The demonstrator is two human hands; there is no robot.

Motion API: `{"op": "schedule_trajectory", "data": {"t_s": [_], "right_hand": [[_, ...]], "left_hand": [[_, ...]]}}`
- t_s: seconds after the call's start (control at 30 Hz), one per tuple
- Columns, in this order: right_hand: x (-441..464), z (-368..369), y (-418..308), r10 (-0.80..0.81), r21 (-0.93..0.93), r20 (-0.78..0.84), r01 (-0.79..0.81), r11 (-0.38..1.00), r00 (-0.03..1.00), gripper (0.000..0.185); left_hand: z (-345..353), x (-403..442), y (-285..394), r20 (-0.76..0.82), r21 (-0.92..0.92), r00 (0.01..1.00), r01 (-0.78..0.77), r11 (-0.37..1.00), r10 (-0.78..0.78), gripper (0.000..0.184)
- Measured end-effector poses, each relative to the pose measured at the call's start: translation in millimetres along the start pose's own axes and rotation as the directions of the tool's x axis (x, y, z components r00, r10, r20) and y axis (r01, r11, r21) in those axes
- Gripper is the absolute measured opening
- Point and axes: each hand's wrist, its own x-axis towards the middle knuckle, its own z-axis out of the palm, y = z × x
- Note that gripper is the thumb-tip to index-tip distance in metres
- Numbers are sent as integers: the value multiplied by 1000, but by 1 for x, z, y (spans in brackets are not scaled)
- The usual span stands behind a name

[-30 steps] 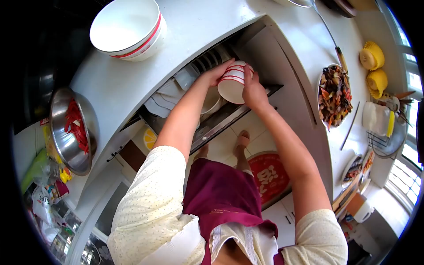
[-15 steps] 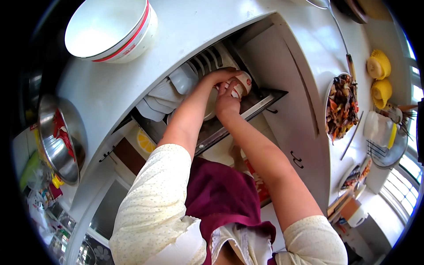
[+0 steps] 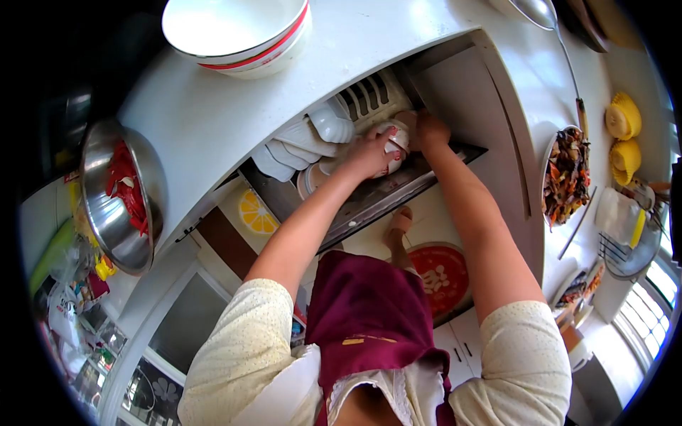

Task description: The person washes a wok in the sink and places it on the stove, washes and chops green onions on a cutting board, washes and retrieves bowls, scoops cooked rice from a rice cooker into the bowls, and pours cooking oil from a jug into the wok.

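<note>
An open pull-out drawer (image 3: 462, 156) under the counter holds white dishes. My left hand (image 3: 369, 154) is closed around small white bowls (image 3: 395, 144) with red markings, tipped on their side inside it. Just to the right, my right hand (image 3: 432, 130) reaches into the drawer's back right corner beside those bowls. Its fingers are mostly hidden in shadow, and what they touch I cannot make out. White scalloped dishes (image 3: 332, 124) and leaning plates (image 3: 273, 162) fill the left part. More round bowls (image 3: 310, 180) lie under my left wrist.
Large nested white bowls (image 3: 249, 53) stand on the counter (image 3: 398, 25). A steel bowl (image 3: 99, 213) with red pieces is at the left. On the right are a plate of dark cooked food (image 3: 565, 177), a ladle (image 3: 566, 64) and yellow-netted fruit (image 3: 624, 117).
Both hands were together on the bowls; my right hand has moved off them toward the drawer's back right corner. My left hand stays on the bowls. The whole view has shifted.
</note>
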Motion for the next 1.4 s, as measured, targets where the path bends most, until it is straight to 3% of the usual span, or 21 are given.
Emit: {"op": "schedule_trajectory", "data": {"t_s": [0.03,0.1,0.2,0.3,0.4,0.43,0.47,0.5,0.53,0.57,0.63,0.7,0.77,0.83,0.9,0.97,1.03,1.1,1.17,1.23,1.4], "right_hand": [[2,1,-7,-27,-48,-9,26,998,1000,46],[9,0,-19,-81,-148,-32,76,986,996,45],[-26,-56,-47,-115,-439,-81,68,896,990,45],[-42,-98,-54,-135,-572,-1,110,813,991,41],[-72,-152,-20,-276,-319,-122,226,920,953,48],[-100,-185,-12,-271,-160,-95,254,954,958,31],[-122,-209,-1,-260,71,-42,263,962,965,32],[-149,-225,10,-258,306,25,238,922,966,33],[-185,-242,11,-210,636,101,99,766,972,39],[-206,-245,15,-202,761,133,31,648,970,42],[-242,-236,11,-122,829,-78,133,543,989,40],[-276,-229,3,-46,884,-232,230,407,972,39],[-300,-223,7,-15,860,-317,294,418,948,36],[-320,-208,25,-1,655,-496,375,656,868,32],[-343,-202,16,-29,577,-320,219,787,947,36],[-374,-187,41,-41,505,-238,160,848,970,35],[-412,-163,57,26,502,-182,70,862,983,33],[-458,-130,101,106,476,-174,-11,879,979,29],[-496,-97,111,162,510,-85,-96,855,983,27],[-537,-70,117,212,559,72,-216,801,975,31],[-665,11,128,440,799,214,-415,434,872,33]], "left_hand": [[-11,-16,12,79,9,996,38,999,-38,62],[2,-36,7,32,23,997,-78,997,77,62],[2,-57,13,64,5,997,-50,999,49,59],[-5,-80,30,14,-34,1000,15,999,-14,58],[-40,-112,47,-35,-348,999,-49,936,39,57],[-57,-118,55,-30,-617,1000,-18,787,0,58],[-74,-128,66,6,-829,999,25,559,-36,58],[-90,-145,79,77,-958,995,92,271,-66,59],[-114,-155,93,135,-981,990,140,136,-47,63],[-131,-156,108,77,-993,997,77,92,-11,63],[-155,-166,138,-27,-1000,999,-27,-7,46,64],[-173,-162,165,-72,-992,995,-65,104,-62,55],[-161,-145,157,-142,-972,987,-125,199,-75,46],[-162,-142,162,-186,-916,981,-156,371,-46,35],[-163,-151,133,-60,-802,997,-81,592,55,29],[-148,-146,152,49,-521,968,-185,833,246,25],[-132,-159,185,292,-398,906,-178,900,308,20],[-84,-155,236,319,-20,746,-612,791,585,23],[-58,-185,279,447,168,636,-750,640,629,28],[-25,-211,308,594,104,452,-864,493,666,25],[66,-281,357,825,-165,198,-812,560,530,23]]}}
